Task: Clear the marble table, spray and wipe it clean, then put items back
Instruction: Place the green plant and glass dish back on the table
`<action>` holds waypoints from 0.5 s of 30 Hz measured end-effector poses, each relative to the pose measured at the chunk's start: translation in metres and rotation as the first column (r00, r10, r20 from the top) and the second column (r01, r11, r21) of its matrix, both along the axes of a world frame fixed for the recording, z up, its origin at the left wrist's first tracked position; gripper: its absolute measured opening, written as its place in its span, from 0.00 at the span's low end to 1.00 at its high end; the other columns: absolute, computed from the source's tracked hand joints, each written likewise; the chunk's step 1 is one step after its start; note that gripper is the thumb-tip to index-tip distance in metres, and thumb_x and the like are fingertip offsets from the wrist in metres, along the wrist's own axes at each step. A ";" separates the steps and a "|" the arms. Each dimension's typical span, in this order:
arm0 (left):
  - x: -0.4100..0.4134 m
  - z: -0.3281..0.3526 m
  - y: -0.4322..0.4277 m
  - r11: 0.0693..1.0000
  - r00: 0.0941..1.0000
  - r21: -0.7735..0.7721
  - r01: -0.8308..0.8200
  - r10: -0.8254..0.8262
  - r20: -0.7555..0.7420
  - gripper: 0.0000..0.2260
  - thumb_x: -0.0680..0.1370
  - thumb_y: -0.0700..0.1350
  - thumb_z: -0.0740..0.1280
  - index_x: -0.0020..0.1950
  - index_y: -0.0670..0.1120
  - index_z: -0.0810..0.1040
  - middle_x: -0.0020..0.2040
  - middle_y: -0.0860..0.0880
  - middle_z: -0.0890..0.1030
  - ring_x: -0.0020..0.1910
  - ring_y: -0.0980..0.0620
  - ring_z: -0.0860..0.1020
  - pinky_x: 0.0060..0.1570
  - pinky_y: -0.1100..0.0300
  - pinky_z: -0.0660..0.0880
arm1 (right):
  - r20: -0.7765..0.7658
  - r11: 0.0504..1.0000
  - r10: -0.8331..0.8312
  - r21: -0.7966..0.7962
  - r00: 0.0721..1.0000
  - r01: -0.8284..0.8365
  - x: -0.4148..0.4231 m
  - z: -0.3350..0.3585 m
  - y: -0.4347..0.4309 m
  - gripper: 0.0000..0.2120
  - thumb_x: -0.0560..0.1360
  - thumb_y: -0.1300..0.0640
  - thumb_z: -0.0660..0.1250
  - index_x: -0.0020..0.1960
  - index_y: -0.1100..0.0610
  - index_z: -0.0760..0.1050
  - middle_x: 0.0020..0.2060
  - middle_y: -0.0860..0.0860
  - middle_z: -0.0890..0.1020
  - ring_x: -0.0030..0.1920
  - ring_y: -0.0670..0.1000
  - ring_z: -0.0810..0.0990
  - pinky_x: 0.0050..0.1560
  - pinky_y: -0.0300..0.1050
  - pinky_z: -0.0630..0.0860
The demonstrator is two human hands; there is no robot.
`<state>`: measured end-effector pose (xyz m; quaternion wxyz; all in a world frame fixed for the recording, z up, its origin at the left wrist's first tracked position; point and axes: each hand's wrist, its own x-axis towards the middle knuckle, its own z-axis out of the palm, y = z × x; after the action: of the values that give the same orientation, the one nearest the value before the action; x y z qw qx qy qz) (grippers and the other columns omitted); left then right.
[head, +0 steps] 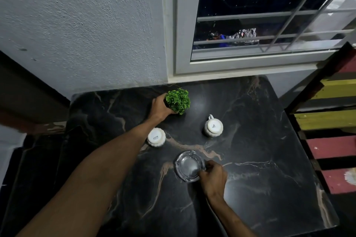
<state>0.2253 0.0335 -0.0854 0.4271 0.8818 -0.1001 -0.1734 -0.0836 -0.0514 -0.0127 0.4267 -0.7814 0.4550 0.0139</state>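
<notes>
- Gripping the potted plant low on its pot with the left hand, curled round from the 8 o'clock side; upright, at 11 o'clock on the tabletop, near the wall.
- Pinching the near rim of the glass ashtray with the right hand; flat on the marble, at 10 o'clock from that hand.
- Between the two hands: an upturned white cup just beside the left forearm, at 7 o'clock from the plant; a second upturned cup, handle toward 11 o'clock, at 1 o'clock from the ashtray. Neither touched.
- Lifting off or setting down: impossible to tell which. No spray bottle or cloth in view.
- For the coming move: round ashtray, no long axis to mind, nearer the right hand and held by it, so probably straight up. Plant likewise with the left, minding the cup by that forearm.
- Beyond: barred window at 1 o'clock, striped slatted seat at 3 o'clock.
</notes>
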 end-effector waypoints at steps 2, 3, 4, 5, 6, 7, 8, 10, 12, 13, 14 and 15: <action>-0.001 0.003 -0.001 1.000 1.000 0.003 0.000 0.000 -0.003 0.45 0.48 0.63 0.81 0.63 0.50 0.81 0.55 0.48 0.86 0.59 0.44 0.81 0.62 0.49 0.79 | -0.002 1.000 -0.005 0.009 1.000 0.005 -0.001 0.000 0.001 0.07 0.64 0.61 0.70 0.41 0.52 0.83 0.32 0.46 0.84 0.38 0.49 0.82 0.41 0.45 0.77; -0.003 0.006 -0.001 1.000 1.000 0.000 -0.001 0.001 -0.005 0.45 0.48 0.63 0.81 0.63 0.50 0.81 0.55 0.48 0.86 0.59 0.44 0.81 0.62 0.49 0.79 | -0.004 1.000 -0.007 0.013 1.000 0.007 -0.001 -0.001 0.001 0.07 0.64 0.60 0.70 0.41 0.52 0.82 0.32 0.46 0.84 0.38 0.48 0.82 0.41 0.46 0.78; -0.006 0.014 -0.001 1.000 1.000 -0.002 -0.001 0.001 0.000 0.44 0.48 0.62 0.81 0.63 0.50 0.81 0.55 0.48 0.86 0.58 0.44 0.81 0.61 0.49 0.79 | -0.006 1.000 -0.011 0.019 1.000 0.011 -0.001 0.000 0.001 0.07 0.65 0.60 0.69 0.41 0.52 0.82 0.32 0.46 0.84 0.38 0.48 0.82 0.41 0.46 0.78; -0.007 0.017 -0.002 1.000 1.000 0.001 -0.001 0.001 0.002 0.42 0.49 0.61 0.81 0.62 0.50 0.82 0.55 0.48 0.86 0.58 0.44 0.81 0.61 0.49 0.79 | -0.008 0.999 -0.016 0.028 1.000 0.017 -0.002 -0.001 0.001 0.07 0.65 0.60 0.69 0.41 0.52 0.82 0.32 0.45 0.84 0.38 0.48 0.83 0.42 0.46 0.79; -0.009 0.022 -0.002 1.000 1.000 0.004 0.002 -0.002 0.007 0.41 0.50 0.60 0.82 0.61 0.50 0.82 0.54 0.48 0.87 0.58 0.44 0.81 0.61 0.50 0.79 | -0.010 0.999 -0.023 0.038 1.000 0.023 -0.002 -0.001 0.002 0.07 0.65 0.60 0.70 0.41 0.52 0.82 0.32 0.45 0.84 0.39 0.48 0.83 0.42 0.46 0.79; -0.010 0.024 -0.003 1.000 1.000 0.008 0.002 -0.002 0.005 0.39 0.51 0.58 0.83 0.61 0.50 0.82 0.55 0.47 0.87 0.58 0.43 0.81 0.62 0.50 0.79 | -0.012 0.999 -0.028 0.046 1.000 0.028 -0.002 -0.001 0.001 0.07 0.65 0.60 0.70 0.42 0.52 0.82 0.33 0.46 0.84 0.39 0.48 0.83 0.42 0.46 0.79; -0.011 0.026 -0.003 1.000 1.000 0.010 0.000 0.000 0.004 0.38 0.52 0.56 0.84 0.61 0.49 0.82 0.55 0.47 0.87 0.58 0.43 0.81 0.62 0.49 0.79 | -0.014 0.998 -0.032 0.049 0.999 0.033 -0.002 -0.001 0.001 0.07 0.66 0.59 0.70 0.42 0.52 0.82 0.33 0.46 0.84 0.39 0.48 0.83 0.43 0.46 0.79; -0.011 0.024 -0.004 1.000 1.000 0.014 -0.005 0.005 -0.004 0.40 0.51 0.56 0.84 0.62 0.49 0.82 0.56 0.46 0.86 0.59 0.43 0.81 0.62 0.49 0.79 | -0.019 0.998 -0.036 0.049 0.999 0.037 -0.002 -0.001 0.001 0.06 0.66 0.59 0.70 0.42 0.52 0.82 0.33 0.45 0.84 0.39 0.48 0.82 0.42 0.45 0.78; -0.008 0.018 -0.003 1.000 1.000 0.021 -0.017 0.017 -0.012 0.42 0.49 0.60 0.82 0.62 0.50 0.82 0.56 0.47 0.86 0.59 0.43 0.81 0.62 0.49 0.79 | -0.021 0.998 -0.040 0.050 0.999 0.041 -0.002 -0.001 0.000 0.06 0.66 0.59 0.69 0.42 0.52 0.82 0.33 0.46 0.84 0.39 0.48 0.82 0.42 0.45 0.78; -0.007 0.014 -0.002 0.999 1.000 0.022 -0.023 0.023 -0.017 0.43 0.49 0.61 0.81 0.63 0.50 0.81 0.56 0.47 0.86 0.60 0.43 0.80 0.62 0.48 0.79 | -0.022 0.998 -0.041 0.050 0.999 0.042 -0.001 -0.002 0.000 0.06 0.66 0.59 0.70 0.41 0.52 0.82 0.33 0.46 0.84 0.39 0.48 0.83 0.42 0.47 0.79; -0.006 0.013 -0.002 0.999 0.999 0.022 -0.025 0.026 -0.019 0.44 0.48 0.62 0.81 0.63 0.50 0.81 0.56 0.47 0.86 0.60 0.43 0.80 0.62 0.48 0.79 | -0.021 0.998 -0.041 0.049 0.999 0.042 -0.001 -0.002 0.000 0.06 0.66 0.59 0.70 0.41 0.52 0.82 0.33 0.46 0.84 0.39 0.49 0.83 0.43 0.48 0.79; -0.006 0.013 -0.002 0.999 0.999 0.022 -0.024 0.024 -0.020 0.44 0.48 0.61 0.81 0.64 0.50 0.81 0.56 0.47 0.86 0.60 0.43 0.80 0.62 0.48 0.78 | -0.019 0.998 -0.039 0.048 0.999 0.040 -0.001 -0.002 0.000 0.06 0.66 0.59 0.70 0.41 0.52 0.82 0.33 0.46 0.84 0.39 0.49 0.83 0.43 0.48 0.80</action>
<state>0.2194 0.0313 -0.0724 0.4204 0.8858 -0.0831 -0.1784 -0.0848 -0.0512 -0.0150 0.4413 -0.7617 0.4738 0.0236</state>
